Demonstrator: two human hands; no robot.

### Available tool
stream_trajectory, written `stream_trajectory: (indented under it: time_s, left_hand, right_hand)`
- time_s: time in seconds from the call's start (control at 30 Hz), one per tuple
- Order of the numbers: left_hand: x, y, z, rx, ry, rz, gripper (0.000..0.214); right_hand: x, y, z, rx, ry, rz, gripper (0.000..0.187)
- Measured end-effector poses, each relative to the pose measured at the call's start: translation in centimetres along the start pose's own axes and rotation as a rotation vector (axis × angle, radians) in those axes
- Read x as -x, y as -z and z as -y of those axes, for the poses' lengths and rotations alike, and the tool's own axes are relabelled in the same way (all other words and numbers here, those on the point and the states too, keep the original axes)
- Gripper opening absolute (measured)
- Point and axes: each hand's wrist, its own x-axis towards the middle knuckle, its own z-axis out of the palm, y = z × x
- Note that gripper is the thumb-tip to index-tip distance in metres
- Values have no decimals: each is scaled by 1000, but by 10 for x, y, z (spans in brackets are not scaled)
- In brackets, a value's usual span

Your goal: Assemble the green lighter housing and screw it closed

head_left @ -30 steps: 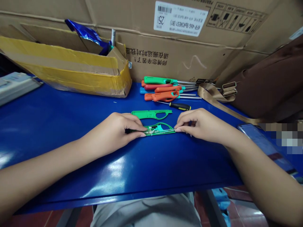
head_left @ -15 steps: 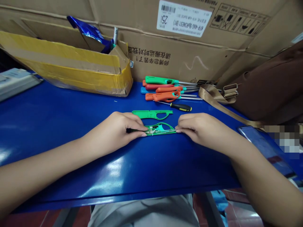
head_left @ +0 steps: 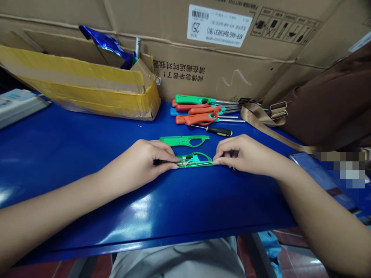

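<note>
An opened green long-neck lighter (head_left: 194, 159) lies on the blue table, its inner parts, a thin wire and a turquoise trigger (head_left: 197, 158) showing. My left hand (head_left: 155, 157) pinches its left end between thumb and fingers. At the other end, my right hand (head_left: 233, 154) is closed in a pinch, thumb against fingertips, on the thin metal piece at the lighter's tip; the fingers hide most of that piece. Just beyond lies the loose green half-shell (head_left: 185, 141), inner side up. A screwdriver (head_left: 219, 131) with a black and yellow handle rests farther back.
Several assembled lighters (head_left: 197, 110) are piled behind the screwdriver. A yellow-taped cardboard box (head_left: 116, 100) stands at the back left, before a large carton (head_left: 220, 69). On the right are a tan strap (head_left: 269, 131), a brown bag (head_left: 327, 100) and a phone (head_left: 321, 177).
My right hand has turned slightly at the lighter's tip, and its thumb and fingers show more. The left hand keeps its pinch. The whole view has shifted a little.
</note>
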Motion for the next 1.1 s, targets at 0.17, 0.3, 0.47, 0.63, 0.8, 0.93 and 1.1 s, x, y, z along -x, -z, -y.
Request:
stream_trajectory:
  time_s: [0.17,0.3,0.47,0.63,0.8,0.93,1.1]
  left_hand:
    - [0,0,-1,17,-21,1,12]
    - [-1,3,-3,22,-22,27,13]
    - [-1,11,-5,42,14,84,15]
    - [-1,15,-4,7,1,102,15]
    - [0,13,-3,9,-12,112,16]
    - [0,12,-4,12,-20,113,17]
    - [0,12,-3,15,-25,106,17]
  right_hand:
    - [-6,-5,-2,-204,-224,11,26]
    - [-8,-5,7,-207,-281,65,21]
    - [-6,-6,10,-70,-266,34,20]
    - [-1,-12,8,6,3,-75,6]
    - [0,-21,16,-2,283,-26,37]
    - [0,-26,20,144,315,25,44]
    - [3,-27,21,404,337,64,46]
